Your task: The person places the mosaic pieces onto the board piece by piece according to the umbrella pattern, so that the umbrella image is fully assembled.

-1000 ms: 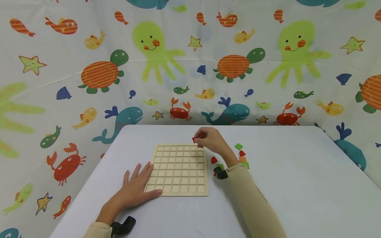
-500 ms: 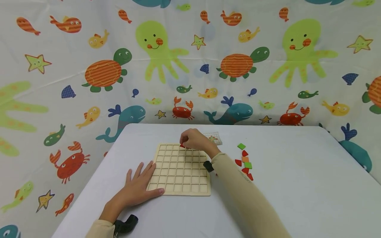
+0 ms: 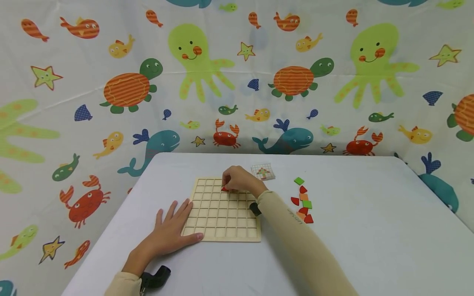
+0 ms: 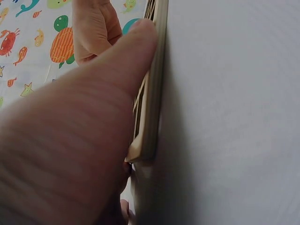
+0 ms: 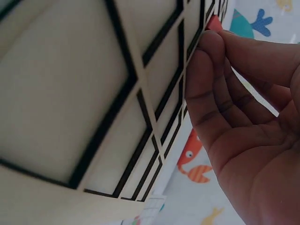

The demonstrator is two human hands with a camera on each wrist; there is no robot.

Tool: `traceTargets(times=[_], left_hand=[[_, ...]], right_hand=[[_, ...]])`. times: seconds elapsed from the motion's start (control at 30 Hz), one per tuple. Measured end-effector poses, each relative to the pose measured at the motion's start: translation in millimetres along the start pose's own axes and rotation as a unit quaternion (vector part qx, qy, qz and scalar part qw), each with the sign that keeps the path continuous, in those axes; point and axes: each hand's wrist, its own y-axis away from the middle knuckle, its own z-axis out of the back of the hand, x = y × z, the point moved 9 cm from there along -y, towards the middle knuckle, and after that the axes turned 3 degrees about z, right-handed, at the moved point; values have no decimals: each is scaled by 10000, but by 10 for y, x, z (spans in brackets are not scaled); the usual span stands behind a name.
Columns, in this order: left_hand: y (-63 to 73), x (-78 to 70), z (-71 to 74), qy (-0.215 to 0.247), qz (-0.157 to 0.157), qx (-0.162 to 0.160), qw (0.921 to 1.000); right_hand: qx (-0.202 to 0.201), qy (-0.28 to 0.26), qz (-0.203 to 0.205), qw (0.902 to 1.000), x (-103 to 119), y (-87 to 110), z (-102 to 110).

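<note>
Red piece point(image 3: 224, 189) nearer, seemingly in hand point(image 3: 238, 179)

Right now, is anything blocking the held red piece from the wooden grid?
Nothing visible. The right hand pinches the red piece over the wooden grid; the left hand lies apart, at its left edge.

Over one board point(image 3: 221, 223), one red wedge point(image 3: 224, 189); rightward, four red wedges point(image 3: 309, 219), two orange pieces point(image 3: 303, 197), two green pieces point(image 3: 307, 204); beyond, one card point(image 3: 263, 172).

Cloth-screened spot, room kind unclear (sea-creature curtain point(image 3: 237, 90) behind white table point(image 3: 370, 222))
</note>
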Motion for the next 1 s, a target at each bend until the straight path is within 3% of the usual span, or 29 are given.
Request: traceTargets(times=[0.5,0.8,1.0], left_hand=[[8,31,-27,46,-23,-47,10000],[7,11,-44,116,-18,-5,9999],[-18,-7,-30,61,-36,-27,10000]], right_hand=[[-171,830,241,9961,131,-20,-96],[-296,904,255,9951,119,58,-82],[-492,439,344,9972,144,255,96]])
